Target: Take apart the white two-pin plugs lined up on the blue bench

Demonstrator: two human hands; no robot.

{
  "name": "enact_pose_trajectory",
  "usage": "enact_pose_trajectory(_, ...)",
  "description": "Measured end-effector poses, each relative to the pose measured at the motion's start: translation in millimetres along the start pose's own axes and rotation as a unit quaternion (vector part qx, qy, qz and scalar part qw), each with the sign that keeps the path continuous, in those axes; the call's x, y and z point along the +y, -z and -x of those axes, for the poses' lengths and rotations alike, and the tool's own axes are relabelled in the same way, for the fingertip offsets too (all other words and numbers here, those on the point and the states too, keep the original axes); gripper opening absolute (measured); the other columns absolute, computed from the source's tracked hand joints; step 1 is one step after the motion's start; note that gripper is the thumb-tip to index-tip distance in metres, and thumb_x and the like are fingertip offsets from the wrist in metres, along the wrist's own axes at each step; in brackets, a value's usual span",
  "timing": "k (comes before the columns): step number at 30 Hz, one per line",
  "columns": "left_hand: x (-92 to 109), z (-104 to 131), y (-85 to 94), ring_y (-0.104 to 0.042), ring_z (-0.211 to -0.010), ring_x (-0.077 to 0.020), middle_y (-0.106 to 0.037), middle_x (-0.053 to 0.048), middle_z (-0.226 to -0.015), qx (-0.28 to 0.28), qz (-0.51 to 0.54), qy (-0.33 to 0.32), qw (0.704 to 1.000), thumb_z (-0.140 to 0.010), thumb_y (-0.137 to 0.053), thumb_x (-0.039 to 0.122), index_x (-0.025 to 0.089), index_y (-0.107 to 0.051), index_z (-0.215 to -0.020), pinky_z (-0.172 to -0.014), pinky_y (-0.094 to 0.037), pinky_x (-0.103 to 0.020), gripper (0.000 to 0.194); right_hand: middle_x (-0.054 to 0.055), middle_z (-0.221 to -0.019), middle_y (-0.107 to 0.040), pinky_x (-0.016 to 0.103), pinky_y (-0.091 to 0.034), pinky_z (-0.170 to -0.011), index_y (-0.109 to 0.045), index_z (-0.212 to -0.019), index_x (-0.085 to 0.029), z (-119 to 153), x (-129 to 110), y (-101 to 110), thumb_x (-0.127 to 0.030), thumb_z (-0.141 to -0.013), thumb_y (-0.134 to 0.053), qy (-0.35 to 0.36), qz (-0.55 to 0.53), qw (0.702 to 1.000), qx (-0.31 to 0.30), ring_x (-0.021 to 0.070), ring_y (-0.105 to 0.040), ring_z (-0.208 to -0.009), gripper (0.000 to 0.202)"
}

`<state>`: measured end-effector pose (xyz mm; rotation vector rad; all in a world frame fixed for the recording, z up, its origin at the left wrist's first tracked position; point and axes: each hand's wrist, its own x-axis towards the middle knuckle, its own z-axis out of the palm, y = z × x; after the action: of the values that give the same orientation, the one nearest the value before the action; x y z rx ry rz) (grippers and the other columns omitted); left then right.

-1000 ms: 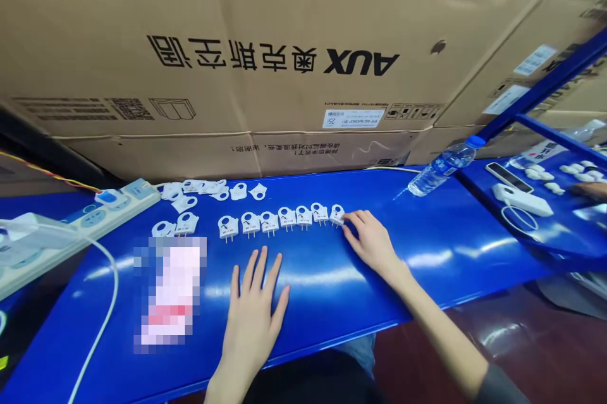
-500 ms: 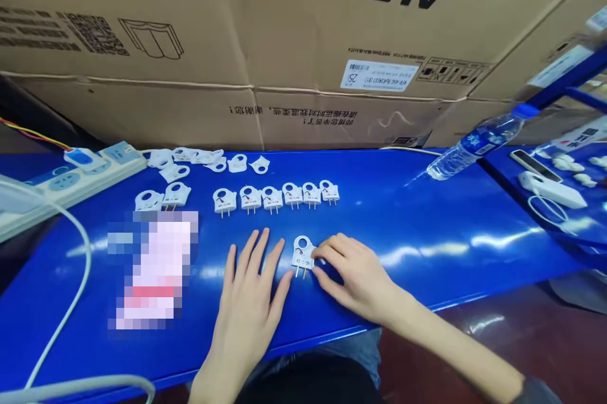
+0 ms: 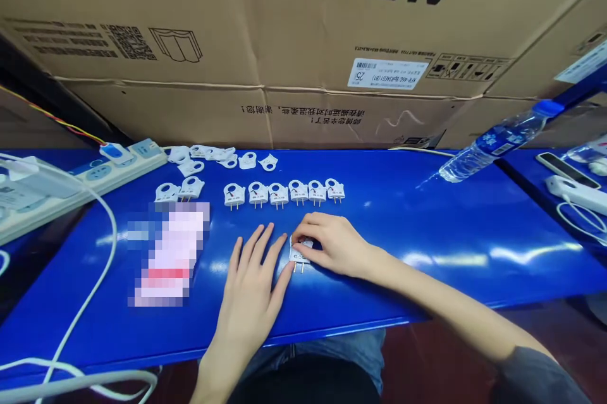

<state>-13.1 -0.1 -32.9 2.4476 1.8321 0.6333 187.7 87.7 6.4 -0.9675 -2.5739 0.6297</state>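
Hands, right hand point(image 3: 332, 246) pinching white plug point(image 3: 298, 253)

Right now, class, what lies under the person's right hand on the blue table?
Under the right hand lies a white plug; its two pins and lower body show beside the left hand. The fingers cover its top part.

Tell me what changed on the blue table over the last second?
The right hand pulled the end plug from the row of plugs toward the left hand, and now covers it. The left hand stayed flat; six plugs remain lined up.
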Motion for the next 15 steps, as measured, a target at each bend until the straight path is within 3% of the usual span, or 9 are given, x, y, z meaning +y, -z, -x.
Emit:
enact_pose_trajectory(7, 0, -1, -1.1, -0.043, -0.151, -0.031, -0.052, -0.013, -0.159, -0.005, -0.005, -0.007, 1.0, -0.107, -0.043, 0.041, 0.02, -0.052, -0.147, -0.125, -0.03, -0.059, 0.046, 0.003, -0.097, -0.07, 0.027, -0.047, -0.074, -0.067, -0.098, -0.019, 4, -8, -3, -0.023, -0.099, -0.063, -0.029, -0.025, 0.999, 0.037, 0.0161, -0.063, -0.089, 0.005)
enact_pose_trajectory(12, 1, -1, -1.6, -0.044, -0.151, -0.0308, -0.052, -0.011, -0.158, -0.004, -0.001, 0.007, 1.0, -0.107, -0.043, 0.043, 0.023, -0.055, -0.145, -0.126, -0.029, -0.059, 0.045, 0.002, -0.096, -0.069, 0.028, -0.05, -0.082, -0.066, -0.096, -0.02, 6, 3, 9, -0.017, -0.097, -0.061, -0.051, -0.046, 0.993, 0.096, 0.0157, -0.064, -0.091, 0.006)
enact_pose_trajectory(15, 1, -1, -1.8, -0.044, -0.15, -0.0313, -0.053, -0.012, -0.158, -0.002, -0.001, 0.006, 1.0, -0.107, -0.042, 0.043, 0.024, -0.055, -0.145, -0.125, -0.03, -0.059, 0.045, 0.002, -0.094, -0.07, 0.028, -0.049, -0.081, -0.068, -0.093, -0.02, 10, 19, 21, -0.016, -0.096, -0.064, -0.056, -0.033, 0.996, 0.062, 0.016, -0.064, -0.088, 0.006)
